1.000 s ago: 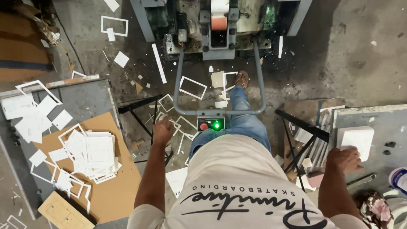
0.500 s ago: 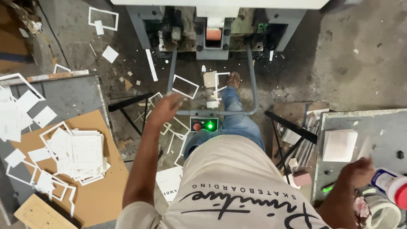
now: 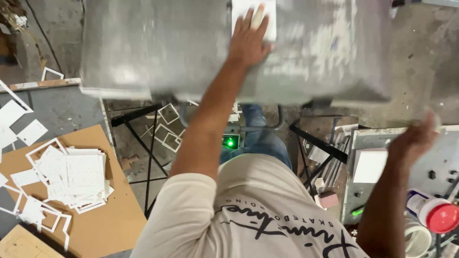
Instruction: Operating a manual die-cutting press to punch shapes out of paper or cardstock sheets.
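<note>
On top of the grey metal machine bed (image 3: 158, 48), the left hand (image 3: 247, 39) lies flat and open, fingers pressed on a white card sheet (image 3: 253, 12) at the bed's far edge — the sheet sits directly under the fingertips, its length hidden by the frame. Right of the bed, the right hand (image 3: 413, 138) hovers blurred — apparently open and empty — just beside a white card stack (image 3: 369, 166) on the side worktop (image 3: 442, 157).

Below me, the stained grey concrete floor (image 3: 425, 62) is lying littered with white cut-out frame scraps (image 3: 167, 126). At my left, a brown cardboard sheet (image 3: 103, 224) is overhanging the grey metal bench (image 3: 62, 107); a green indicator light (image 3: 230, 142) is glowing.
</note>
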